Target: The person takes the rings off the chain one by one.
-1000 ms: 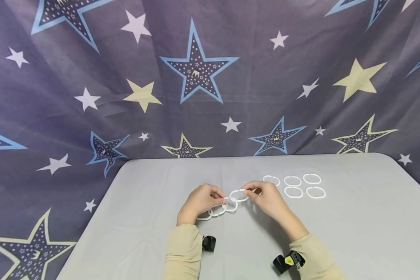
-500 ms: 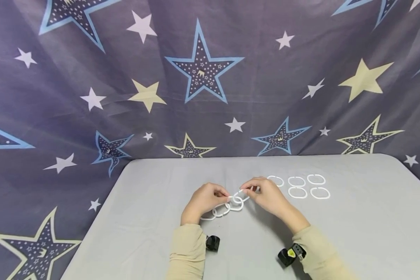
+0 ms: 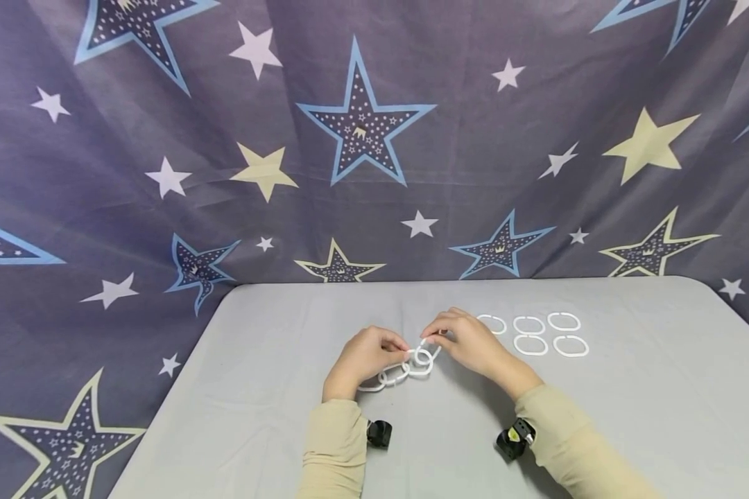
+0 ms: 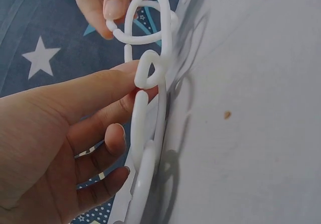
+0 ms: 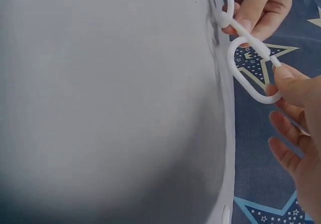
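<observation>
A chain of white plastic C-shaped links (image 4: 145, 179) hangs between my two hands above the table. My left hand (image 3: 365, 357) pinches a link near the chain's right end between thumb and fingertips, and the rest of the chain trails down past its fingers. To the right, my right hand (image 3: 471, 346) pinches another white link (image 5: 253, 94) beside a small gap in its side. That link is tilted and loops through the one in my left hand. Fingertips hide part of both links.
Several loose white links (image 3: 564, 328) lie in two rows on the grey-covered table (image 3: 636, 402), right of my right hand. A dark star-patterned curtain (image 3: 449, 152) hangs behind the table's far edge. Both wrists wear small black cameras (image 3: 379, 434).
My right hand has moved slightly left, toward my left hand, and its link has turned from lying flatter to a steeper tilt. The left hand keeps its pinch. The head view has shifted slightly.
</observation>
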{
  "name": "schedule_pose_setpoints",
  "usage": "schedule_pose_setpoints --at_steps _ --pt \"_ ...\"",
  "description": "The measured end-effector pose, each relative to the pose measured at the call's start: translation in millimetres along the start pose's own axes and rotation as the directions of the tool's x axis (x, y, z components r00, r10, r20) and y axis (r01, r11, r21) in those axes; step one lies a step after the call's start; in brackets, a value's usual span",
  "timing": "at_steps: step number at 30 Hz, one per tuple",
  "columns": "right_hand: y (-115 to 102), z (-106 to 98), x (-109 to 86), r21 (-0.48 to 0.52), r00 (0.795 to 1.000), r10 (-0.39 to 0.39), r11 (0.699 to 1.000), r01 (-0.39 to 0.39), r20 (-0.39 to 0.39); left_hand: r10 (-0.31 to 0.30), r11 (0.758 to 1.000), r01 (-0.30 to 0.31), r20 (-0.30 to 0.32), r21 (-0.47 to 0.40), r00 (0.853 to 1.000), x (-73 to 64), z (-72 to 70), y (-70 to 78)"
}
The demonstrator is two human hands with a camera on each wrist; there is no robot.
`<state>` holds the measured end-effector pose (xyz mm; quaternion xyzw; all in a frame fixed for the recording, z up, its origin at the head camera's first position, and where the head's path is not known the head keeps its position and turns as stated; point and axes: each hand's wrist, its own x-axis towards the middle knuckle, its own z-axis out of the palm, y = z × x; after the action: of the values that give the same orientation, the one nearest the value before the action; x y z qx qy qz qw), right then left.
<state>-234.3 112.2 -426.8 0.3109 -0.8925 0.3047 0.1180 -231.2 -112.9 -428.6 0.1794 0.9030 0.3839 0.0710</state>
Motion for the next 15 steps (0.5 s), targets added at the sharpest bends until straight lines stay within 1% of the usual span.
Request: schedule_pose_setpoints --at_steps 4,6,10,15 --pt "0.3 2.2 5.3 -0.025 0.997 -0.07 0.997 0.07 0.013 0.009 1.0 -0.009 -0.004 0.008 1.0 0.0 0.0 -0.4" --pt "0.1 3.3 7.4 -0.028 0.996 -0.09 0.996 0.09 0.021 0.011 1.0 -0.011 -0.005 0.013 1.0 0.1 0.2 -0.5" --pt "0.4 5.0 9.7 -0.036 0.994 -0.103 0.994 0.104 0.042 0.013 1.0 -0.013 -0.008 0.015 1.0 0.4 0.5 -0.6" --pt "-0.9 5.7 10.7 -0.042 0.992 -0.115 0.992 0.117 0.05 0.015 1.0 -0.015 -0.011 0.014 1.0 0.7 0.3 -0.9"
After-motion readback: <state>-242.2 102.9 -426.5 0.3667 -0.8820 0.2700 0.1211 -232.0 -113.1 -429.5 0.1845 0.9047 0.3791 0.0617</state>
